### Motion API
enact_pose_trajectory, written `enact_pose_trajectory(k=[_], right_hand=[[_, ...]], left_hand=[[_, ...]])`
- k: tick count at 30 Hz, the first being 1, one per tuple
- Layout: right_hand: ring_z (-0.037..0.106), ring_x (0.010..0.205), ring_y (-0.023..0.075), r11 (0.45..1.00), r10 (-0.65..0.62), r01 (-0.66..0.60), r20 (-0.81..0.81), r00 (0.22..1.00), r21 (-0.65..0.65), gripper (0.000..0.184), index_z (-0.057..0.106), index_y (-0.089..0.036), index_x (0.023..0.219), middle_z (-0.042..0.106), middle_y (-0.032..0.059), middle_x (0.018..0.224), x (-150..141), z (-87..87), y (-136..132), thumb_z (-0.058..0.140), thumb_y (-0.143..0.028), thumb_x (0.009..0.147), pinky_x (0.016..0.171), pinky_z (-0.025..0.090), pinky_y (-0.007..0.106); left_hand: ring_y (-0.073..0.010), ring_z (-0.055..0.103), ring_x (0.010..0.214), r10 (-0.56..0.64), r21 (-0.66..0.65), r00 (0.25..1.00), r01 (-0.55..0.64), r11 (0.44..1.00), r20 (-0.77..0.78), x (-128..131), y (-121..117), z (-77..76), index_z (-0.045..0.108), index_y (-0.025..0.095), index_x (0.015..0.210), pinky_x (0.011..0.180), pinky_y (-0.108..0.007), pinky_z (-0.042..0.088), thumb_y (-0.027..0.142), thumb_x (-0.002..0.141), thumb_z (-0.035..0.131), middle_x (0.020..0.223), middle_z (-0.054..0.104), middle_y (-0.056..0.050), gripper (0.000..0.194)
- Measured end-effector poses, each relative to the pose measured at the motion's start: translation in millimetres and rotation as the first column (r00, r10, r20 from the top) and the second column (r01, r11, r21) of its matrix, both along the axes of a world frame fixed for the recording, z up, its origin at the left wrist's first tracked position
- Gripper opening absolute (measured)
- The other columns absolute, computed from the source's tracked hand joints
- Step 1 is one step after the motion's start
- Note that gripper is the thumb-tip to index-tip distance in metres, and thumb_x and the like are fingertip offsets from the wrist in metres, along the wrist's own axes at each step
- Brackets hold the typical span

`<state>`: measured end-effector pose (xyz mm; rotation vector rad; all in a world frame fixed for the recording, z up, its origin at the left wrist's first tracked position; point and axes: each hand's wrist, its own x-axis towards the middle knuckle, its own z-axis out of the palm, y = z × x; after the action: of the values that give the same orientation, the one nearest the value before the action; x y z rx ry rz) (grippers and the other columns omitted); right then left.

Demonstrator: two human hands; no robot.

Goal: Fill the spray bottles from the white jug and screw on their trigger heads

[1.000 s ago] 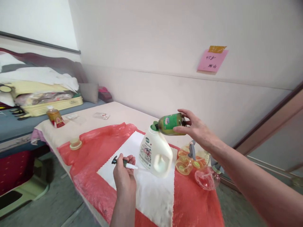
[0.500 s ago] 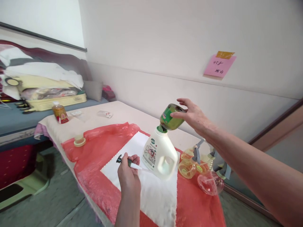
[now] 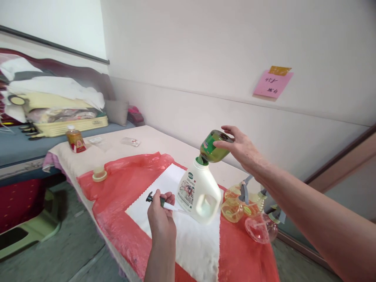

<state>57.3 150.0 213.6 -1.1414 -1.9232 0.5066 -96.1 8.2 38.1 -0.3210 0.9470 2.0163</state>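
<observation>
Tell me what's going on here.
The person's right hand holds a green bottle, tipped neck-down at the mouth of a white jug. The left hand holds a pump top beside the jug. The jug stands upright on a white cloth, with tinted spray bottles to its right.

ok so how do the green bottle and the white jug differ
The green bottle is tipped neck down in the right hand; the white jug stands on the cloth. The green bottle is see-through, the white jug milky. The white jug is bigger, with a built-in handle. Both carry printed labels.
</observation>
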Motion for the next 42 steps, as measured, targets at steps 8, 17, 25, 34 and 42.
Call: enact_pose_trajectory(k=[8, 17, 25, 34, 42], right_hand=[[0.051, 0.119, 0.0295, 0.999, 0.003, -0.004, -0.027, 1.0, -0.032, 0.069, 0.049, -0.027, 0.133, 0.054, 0.0072, 0.131, 8, -7.3, -17, 0.073, -0.045, 0.071, 0.102, 0.042, 0.048], [0.049, 0.122, 0.0303, 1.0, -0.022, 0.022, -0.102, 0.995, 0.004, 0.084, 0.04, -0.033, 0.138, 0.049, 0.0054, 0.137, 46, -55.8, -45, 0.081, -0.046, 0.066, 0.107, 0.037, 0.052], [0.051, 0.122, 0.0302, 0.816, -0.148, -0.329, -0.721, 0.677, -0.476, 0.058, 0.05, -0.031, 0.129, 0.055, 0.0063, 0.133, 90, -172.6, -114, 0.07, -0.045, 0.077, 0.096, 0.045, 0.043], [0.049, 0.121, 0.0316, 0.653, -0.174, -0.494, -0.749, 0.64, -0.574, 0.059, 0.055, -0.034, 0.127, 0.056, 0.0028, 0.131, 111, -227.8, -150, 0.069, -0.037, 0.07, 0.095, 0.044, 0.043], [0.05, 0.122, 0.0317, 0.64, -0.162, -0.561, -0.805, 0.571, -0.526, 0.067, 0.054, -0.03, 0.128, 0.055, 0.0062, 0.132, 94, -226.6, -159, 0.079, -0.036, 0.066, 0.097, 0.045, 0.043]], left_hand=[[-0.0164, 0.067, 0.078, -0.016, 0.005, 0.999, 0.016, 1.0, -0.034, 4, 1, -1.4, 0.053, 0.017, 0.069, 0.089, -0.034, 0.052, 0.035, 0.082, 0.065, 0.08, 0.067, -0.006, 0.025], [-0.0157, 0.067, 0.078, -0.031, -0.017, 0.997, 0.03, 0.999, -0.067, 7, 3, -2.6, 0.052, 0.018, 0.069, 0.088, -0.033, 0.052, 0.037, 0.081, 0.066, 0.081, 0.065, -0.005, 0.027], [-0.016, 0.066, 0.078, -0.045, -0.04, 0.995, 0.042, 0.998, -0.092, 16, 7, -1.2, 0.051, 0.018, 0.067, 0.086, -0.033, 0.051, 0.037, 0.08, 0.067, 0.08, 0.064, -0.005, 0.028], [-0.0136, 0.064, 0.077, 0.008, -0.025, 0.993, -0.011, 1.0, -0.118, 22, 6, -2.7, 0.05, 0.019, 0.066, 0.083, -0.03, 0.051, 0.036, 0.082, 0.064, 0.078, 0.062, -0.003, 0.027], [-0.0183, 0.067, 0.076, -0.192, -0.026, 0.96, 0.191, 0.981, -0.202, 59, 8, -13.9, 0.053, 0.017, 0.065, 0.078, -0.033, 0.053, 0.04, 0.079, 0.067, 0.081, 0.068, -0.008, 0.03]])
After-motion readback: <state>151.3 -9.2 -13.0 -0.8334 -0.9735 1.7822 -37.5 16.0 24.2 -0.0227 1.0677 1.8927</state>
